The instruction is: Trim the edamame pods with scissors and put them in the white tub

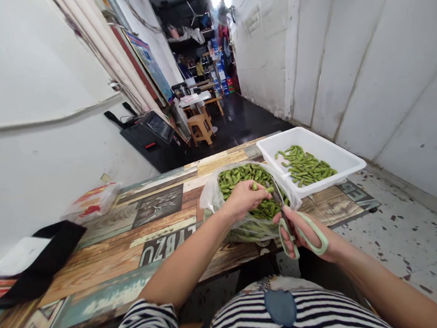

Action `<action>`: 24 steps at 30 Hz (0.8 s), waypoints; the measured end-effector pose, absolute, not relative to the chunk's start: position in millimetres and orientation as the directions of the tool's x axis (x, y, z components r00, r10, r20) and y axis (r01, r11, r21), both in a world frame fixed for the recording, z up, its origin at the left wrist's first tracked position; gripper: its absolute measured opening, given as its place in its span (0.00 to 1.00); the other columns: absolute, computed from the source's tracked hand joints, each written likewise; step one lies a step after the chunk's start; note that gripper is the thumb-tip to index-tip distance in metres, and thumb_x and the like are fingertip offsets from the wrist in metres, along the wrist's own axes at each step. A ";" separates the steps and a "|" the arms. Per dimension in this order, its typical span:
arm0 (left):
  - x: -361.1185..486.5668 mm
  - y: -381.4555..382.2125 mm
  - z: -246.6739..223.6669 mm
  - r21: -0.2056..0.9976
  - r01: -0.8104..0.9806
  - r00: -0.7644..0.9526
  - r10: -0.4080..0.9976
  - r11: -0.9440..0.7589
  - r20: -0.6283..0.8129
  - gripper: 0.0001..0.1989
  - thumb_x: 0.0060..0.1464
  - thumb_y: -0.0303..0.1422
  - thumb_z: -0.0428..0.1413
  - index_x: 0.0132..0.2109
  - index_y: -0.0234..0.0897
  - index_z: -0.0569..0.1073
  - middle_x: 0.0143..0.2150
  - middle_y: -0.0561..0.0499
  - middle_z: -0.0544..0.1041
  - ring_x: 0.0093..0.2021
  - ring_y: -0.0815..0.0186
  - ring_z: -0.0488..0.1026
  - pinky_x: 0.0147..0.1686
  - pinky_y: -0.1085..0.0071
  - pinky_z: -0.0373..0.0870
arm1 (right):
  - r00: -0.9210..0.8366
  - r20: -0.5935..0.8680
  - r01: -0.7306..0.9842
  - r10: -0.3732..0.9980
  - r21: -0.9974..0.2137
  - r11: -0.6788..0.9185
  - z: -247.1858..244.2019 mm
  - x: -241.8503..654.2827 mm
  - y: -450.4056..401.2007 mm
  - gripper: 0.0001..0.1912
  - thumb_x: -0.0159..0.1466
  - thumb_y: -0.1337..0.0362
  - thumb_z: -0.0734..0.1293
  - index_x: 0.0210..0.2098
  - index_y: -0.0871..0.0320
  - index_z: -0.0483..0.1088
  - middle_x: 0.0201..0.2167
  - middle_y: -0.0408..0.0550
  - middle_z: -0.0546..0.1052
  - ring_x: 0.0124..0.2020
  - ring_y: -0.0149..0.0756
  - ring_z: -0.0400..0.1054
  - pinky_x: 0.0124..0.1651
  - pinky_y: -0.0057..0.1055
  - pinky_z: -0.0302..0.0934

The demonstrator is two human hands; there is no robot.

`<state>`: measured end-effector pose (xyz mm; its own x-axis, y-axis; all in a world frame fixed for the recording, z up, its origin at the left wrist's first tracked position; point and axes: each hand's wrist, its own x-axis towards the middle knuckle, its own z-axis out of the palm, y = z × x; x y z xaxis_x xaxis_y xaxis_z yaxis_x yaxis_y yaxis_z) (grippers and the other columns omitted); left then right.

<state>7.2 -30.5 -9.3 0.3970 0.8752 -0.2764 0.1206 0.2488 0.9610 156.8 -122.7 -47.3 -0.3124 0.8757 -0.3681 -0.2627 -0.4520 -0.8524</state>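
My left hand [247, 198] pinches a green edamame pod [268, 189] above an open clear plastic bag [210, 193] full of pods. In my right hand [304, 233] is a pair of scissors with pale green handles [316, 238]. Their blades point up and away from me, close to the end of the held pod. Whether the blades touch the pod I cannot tell. Right of the bag stands a white plastic tray [340, 159] with a pile of pods [308, 165] on its bottom.
The bag and tray rest on a patterned wood-look table [190, 187]. On its left lie a plastic packet with red print [95, 201] and a black strap-like item [63, 244]. Beyond the table are a black machine [151, 139] and a tan stool [200, 129]. A white wall [346, 45] runs along the right.
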 end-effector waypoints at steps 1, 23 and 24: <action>7.0 -31.8 -9.9 0.961 0.129 0.403 0.872 0.246 -0.277 0.07 0.44 0.25 0.60 0.28 0.31 0.67 0.14 0.60 0.62 0.12 0.82 0.49 0.15 0.79 0.40 | -0.307 -0.367 -0.255 0.878 -0.857 -0.447 -47.1 155.9 -122.7 0.22 0.58 0.43 0.61 0.34 0.57 0.63 0.17 0.37 0.65 0.14 0.28 0.60 0.17 0.28 0.61; 3.6 2.7 -5.8 0.850 0.525 0.383 0.879 0.047 -0.285 0.08 0.46 0.25 0.47 0.33 0.33 0.69 0.24 0.53 0.71 0.19 0.75 0.59 0.18 0.78 0.51 | -0.254 -0.379 -0.331 0.890 -0.830 -0.448 -51.7 171.6 -129.9 0.21 0.61 0.45 0.59 0.39 0.58 0.63 0.19 0.39 0.66 0.16 0.30 0.61 0.20 0.30 0.62; 1.2 1.4 -6.6 0.821 0.570 0.350 0.910 -0.018 -0.223 0.06 0.46 0.26 0.48 0.32 0.33 0.69 0.23 0.53 0.70 0.19 0.74 0.59 0.19 0.78 0.50 | -0.260 -0.378 -0.325 0.889 -0.832 -0.449 -52.7 171.4 -129.9 0.21 0.61 0.45 0.59 0.38 0.57 0.63 0.19 0.39 0.66 0.16 0.30 0.61 0.20 0.30 0.62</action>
